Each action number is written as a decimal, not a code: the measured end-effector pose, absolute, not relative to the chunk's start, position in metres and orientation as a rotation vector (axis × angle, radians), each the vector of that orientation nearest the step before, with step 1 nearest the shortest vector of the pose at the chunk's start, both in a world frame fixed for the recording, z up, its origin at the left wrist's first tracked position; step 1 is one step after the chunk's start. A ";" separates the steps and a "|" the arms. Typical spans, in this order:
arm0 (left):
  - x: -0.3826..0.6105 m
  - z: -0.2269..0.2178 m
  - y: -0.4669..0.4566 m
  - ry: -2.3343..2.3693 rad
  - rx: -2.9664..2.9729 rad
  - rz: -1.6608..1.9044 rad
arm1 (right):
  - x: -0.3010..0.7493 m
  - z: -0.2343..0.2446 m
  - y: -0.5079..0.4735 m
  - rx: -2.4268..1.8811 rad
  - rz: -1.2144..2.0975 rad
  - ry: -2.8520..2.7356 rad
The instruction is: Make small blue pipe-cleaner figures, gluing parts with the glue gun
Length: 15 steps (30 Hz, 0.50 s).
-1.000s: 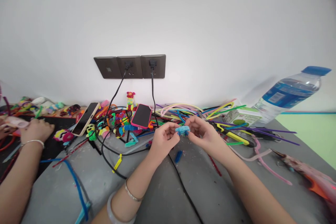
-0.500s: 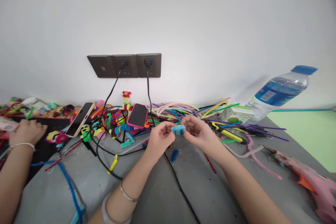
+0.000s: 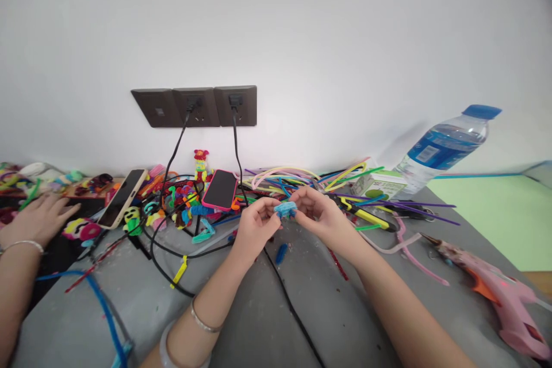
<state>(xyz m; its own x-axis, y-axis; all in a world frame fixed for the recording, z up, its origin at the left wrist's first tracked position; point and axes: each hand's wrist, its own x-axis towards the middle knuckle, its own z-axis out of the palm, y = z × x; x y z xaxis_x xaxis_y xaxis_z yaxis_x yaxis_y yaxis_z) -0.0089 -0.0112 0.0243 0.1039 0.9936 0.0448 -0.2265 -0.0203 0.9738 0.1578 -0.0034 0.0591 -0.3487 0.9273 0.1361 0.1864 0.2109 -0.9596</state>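
My left hand (image 3: 254, 229) and my right hand (image 3: 319, 215) meet above the grey table (image 3: 267, 322), both pinching a small light-blue pipe-cleaner piece (image 3: 285, 210) between their fingertips. A short dark-blue pipe-cleaner bit (image 3: 281, 253) lies on the table just below the hands. A black cable (image 3: 293, 313) runs under my left hand toward the near edge.
Behind the hands lie a heap of coloured pipe cleaners (image 3: 302, 178), two phones (image 3: 221, 189) (image 3: 121, 198), small figures, yellow cutters (image 3: 364, 215) and a green box (image 3: 377, 185). A water bottle (image 3: 444, 146) stands right, a pink glue gun (image 3: 500, 293) near right. Another person's hand (image 3: 37, 221) rests at far left.
My view has swung right, so everything sits further left. My hands keep pinching the blue piece. The other person's hand at left has flattened onto the table.
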 end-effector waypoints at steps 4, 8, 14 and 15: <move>-0.009 0.025 -0.010 0.973 1.065 1.271 | 0.159 0.059 -0.002 -0.984 1.253 -1.660; -0.009 0.024 -0.010 0.968 1.047 1.289 | 0.161 0.058 -0.002 -0.995 1.248 -1.660; -0.009 0.022 -0.009 0.950 1.059 1.284 | 0.161 0.058 -0.003 -1.010 1.218 -1.663; -0.009 0.023 -0.009 0.948 1.063 1.281 | 0.161 0.058 -0.002 -1.008 1.216 -1.662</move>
